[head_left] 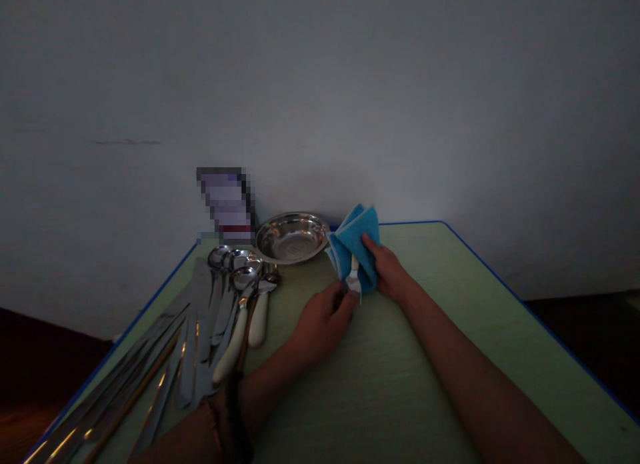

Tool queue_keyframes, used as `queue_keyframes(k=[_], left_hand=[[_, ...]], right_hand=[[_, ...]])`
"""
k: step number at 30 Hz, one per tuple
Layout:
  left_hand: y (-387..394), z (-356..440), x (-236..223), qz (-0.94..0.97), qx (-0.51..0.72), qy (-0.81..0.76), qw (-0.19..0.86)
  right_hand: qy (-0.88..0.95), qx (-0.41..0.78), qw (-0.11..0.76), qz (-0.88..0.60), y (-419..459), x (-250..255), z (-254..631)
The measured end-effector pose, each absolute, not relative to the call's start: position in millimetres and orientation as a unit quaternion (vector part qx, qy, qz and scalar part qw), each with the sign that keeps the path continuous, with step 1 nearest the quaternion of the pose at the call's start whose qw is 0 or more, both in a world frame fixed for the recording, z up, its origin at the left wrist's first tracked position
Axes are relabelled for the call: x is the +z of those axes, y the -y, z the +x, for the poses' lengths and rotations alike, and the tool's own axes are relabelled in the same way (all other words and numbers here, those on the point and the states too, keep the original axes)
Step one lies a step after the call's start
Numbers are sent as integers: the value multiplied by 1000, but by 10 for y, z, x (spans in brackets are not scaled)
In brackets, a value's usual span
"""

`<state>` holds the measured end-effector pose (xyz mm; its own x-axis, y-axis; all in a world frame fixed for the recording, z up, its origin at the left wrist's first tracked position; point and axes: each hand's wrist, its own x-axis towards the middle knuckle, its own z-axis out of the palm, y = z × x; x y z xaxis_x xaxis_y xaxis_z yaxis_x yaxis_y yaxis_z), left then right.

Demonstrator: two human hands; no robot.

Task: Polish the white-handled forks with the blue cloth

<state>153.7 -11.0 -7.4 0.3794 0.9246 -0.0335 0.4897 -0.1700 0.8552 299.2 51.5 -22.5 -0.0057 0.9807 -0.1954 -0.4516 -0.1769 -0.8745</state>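
My right hand (393,269) is closed on a folded blue cloth (357,234) with pale edges, thumb pressed on its face. The cloth lies around the pale handle of a small fork-like utensil (353,279), whose flat metal head points down toward me. My left hand (327,317) pinches that metal head between thumb and fingers. Both hands are just above the table, to the right of a shallow steel bowl (293,256). The far end of the handle is hidden in the cloth.
Several ladles and spoons (245,277), some pale-handled, lie left of my left forearm. Long metal utensils (186,364) are spread along the table's left side. A blurred-out upright screen (227,201) leans by the wall (320,104). Blue edging (500,277) borders the green table (400,397).
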Motion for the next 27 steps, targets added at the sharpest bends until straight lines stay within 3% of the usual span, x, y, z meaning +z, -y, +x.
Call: queue_keyframes(k=[27], left_hand=[[114, 1536, -110, 732, 255, -488, 401]], right_hand=[[349, 636, 550, -414, -483, -209, 3006]])
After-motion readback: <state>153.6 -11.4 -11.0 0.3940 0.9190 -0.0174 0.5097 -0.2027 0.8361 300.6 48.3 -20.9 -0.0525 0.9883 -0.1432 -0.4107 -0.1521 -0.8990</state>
